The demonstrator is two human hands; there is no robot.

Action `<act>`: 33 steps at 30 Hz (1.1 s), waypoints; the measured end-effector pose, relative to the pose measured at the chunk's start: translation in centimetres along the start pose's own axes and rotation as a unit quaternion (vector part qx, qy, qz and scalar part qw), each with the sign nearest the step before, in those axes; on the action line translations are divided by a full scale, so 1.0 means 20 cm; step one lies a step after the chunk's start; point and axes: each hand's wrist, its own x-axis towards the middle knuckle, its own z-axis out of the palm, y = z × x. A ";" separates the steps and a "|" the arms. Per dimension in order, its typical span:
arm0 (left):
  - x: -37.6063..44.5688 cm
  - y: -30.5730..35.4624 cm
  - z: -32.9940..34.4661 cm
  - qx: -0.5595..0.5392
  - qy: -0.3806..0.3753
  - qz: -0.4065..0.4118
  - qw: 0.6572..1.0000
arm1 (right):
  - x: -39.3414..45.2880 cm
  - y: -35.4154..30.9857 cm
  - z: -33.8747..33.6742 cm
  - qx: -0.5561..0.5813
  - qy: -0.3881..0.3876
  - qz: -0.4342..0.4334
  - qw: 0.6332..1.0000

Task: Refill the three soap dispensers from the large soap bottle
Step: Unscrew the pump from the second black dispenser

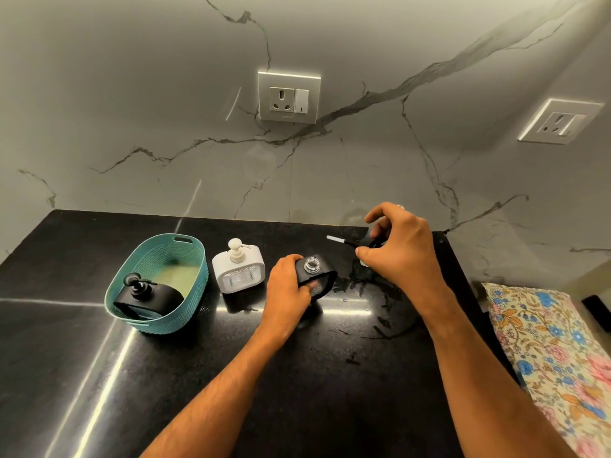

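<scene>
left hand [288,285] grips open black dispenser [315,274] | right hand [401,247] pinches its pump head [362,242], tube out | white dispenser [238,271] beside basket [145,266]

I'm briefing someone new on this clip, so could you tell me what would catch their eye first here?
Two bare hands at the centre of the black counter stand out: the left hand grips an open black dispenser, while the right hand holds its removed pump just to the right. Left of them stand a white dispenser and a teal basket holding another black dispenser.
</scene>
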 end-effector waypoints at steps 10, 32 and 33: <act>-0.04 0.01 0.02 0.005 0.045 -0.028 0.999 | -0.25 0.36 0.43 -0.053 -0.036 0.116 0.991; -0.10 0.04 0.04 0.054 0.083 -0.007 0.995 | -0.51 0.52 0.71 -0.107 -0.164 0.133 0.972; -0.10 0.04 0.04 0.053 0.084 -0.007 0.995 | -0.51 0.53 0.71 -0.106 -0.165 0.134 0.971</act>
